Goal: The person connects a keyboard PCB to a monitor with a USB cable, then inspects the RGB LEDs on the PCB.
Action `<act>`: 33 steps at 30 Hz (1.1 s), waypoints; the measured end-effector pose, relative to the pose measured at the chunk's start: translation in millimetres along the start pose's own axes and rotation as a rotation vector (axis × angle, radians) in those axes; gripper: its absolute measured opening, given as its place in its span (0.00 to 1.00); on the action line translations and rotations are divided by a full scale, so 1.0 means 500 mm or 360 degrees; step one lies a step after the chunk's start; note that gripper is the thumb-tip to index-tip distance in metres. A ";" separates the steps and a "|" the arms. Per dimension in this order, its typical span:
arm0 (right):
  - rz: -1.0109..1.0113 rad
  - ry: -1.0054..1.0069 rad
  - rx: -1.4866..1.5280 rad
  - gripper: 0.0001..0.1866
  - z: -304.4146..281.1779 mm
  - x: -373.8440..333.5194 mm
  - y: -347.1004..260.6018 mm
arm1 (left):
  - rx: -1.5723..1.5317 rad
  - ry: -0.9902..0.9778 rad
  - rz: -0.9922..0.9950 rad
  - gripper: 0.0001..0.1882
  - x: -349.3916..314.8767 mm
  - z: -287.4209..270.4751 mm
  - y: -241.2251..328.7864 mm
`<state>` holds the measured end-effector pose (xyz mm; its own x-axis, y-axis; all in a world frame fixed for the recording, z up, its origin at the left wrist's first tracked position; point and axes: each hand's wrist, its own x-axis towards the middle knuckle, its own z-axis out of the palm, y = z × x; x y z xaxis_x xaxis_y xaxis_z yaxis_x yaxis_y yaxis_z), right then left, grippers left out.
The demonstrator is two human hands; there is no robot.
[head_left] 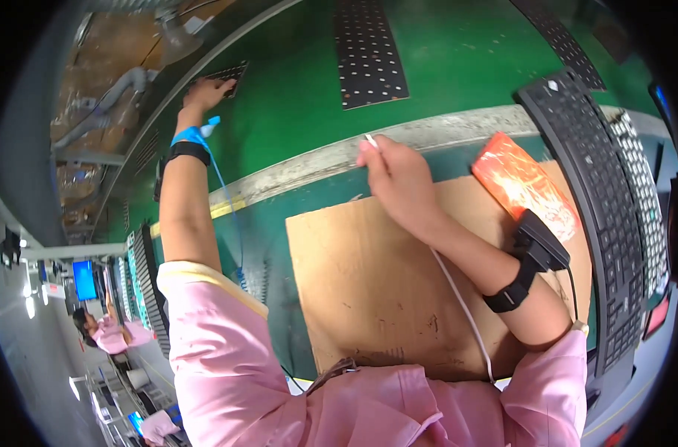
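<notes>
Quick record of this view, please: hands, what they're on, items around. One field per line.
Left hand: on a dotted strip, far left
Right hand: pinching a white cable near its tip
Left wrist: blue strap
Green surface: holds that strip and others farther right
Cardboard: under right forearm
Orange packet: overlaps cardboard, toward its right
Right side: black keyboard, white keyboard beside it

Orange packet point(512, 173) overlapping brown cardboard point(376, 290); blue screen point(85, 280) far left.
</notes>
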<state>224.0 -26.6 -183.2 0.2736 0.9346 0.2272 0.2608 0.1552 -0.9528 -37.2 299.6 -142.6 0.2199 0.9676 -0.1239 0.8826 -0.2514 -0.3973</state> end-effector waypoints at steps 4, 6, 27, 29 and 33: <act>-0.0001 0.0033 0.0027 0.13 0.010 0.001 -0.024 | -0.0478 0.0557 -0.0212 0.35 0.063 0.047 -0.002; 0.0053 0.0017 -0.0003 0.14 0.009 0.001 -0.027 | -0.0394 0.0688 -0.0095 0.33 0.096 0.057 0.031; -0.0018 0.0024 -0.0167 0.14 0.021 0.001 -0.020 | -0.1329 -0.0239 0.0765 0.29 -0.143 -0.129 0.200; -0.0022 0.0037 -0.0163 0.14 0.015 0.001 -0.021 | -0.0662 0.0039 0.1315 0.39 -0.157 -0.150 0.193; 0.0035 -0.0047 -0.0206 0.13 0.006 0.002 -0.020 | -0.0187 0.0164 0.1641 0.49 -0.162 -0.153 0.221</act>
<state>218.9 -26.5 -174.1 0.2535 0.9467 0.1989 0.3729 0.0941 -0.9231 74.1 195.3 -107.0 0.9196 0.2831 -0.2724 0.2799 -0.9586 -0.0513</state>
